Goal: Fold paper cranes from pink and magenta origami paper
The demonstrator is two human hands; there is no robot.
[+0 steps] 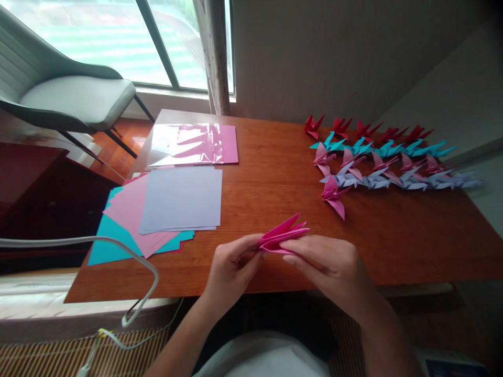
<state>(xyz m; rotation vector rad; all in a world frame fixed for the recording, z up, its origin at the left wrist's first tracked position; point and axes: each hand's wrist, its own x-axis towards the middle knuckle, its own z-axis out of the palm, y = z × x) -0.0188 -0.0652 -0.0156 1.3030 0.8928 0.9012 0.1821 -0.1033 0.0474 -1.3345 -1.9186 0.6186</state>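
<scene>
A half-folded magenta paper piece with several pointed flaps is held just above the near edge of the wooden table. My left hand pinches its left end, fingers closed on it. My right hand grips its right underside with fingertips pressed on the paper. Rows of finished paper cranes in red, teal, pink and lavender lie at the table's far right, the nearest being a pink crane.
A stack of flat sheets, lavender on pink on teal, lies at the left. Behind it is a clear plastic pack of pink paper. A grey chair stands by the window. A white cable loops at lower left.
</scene>
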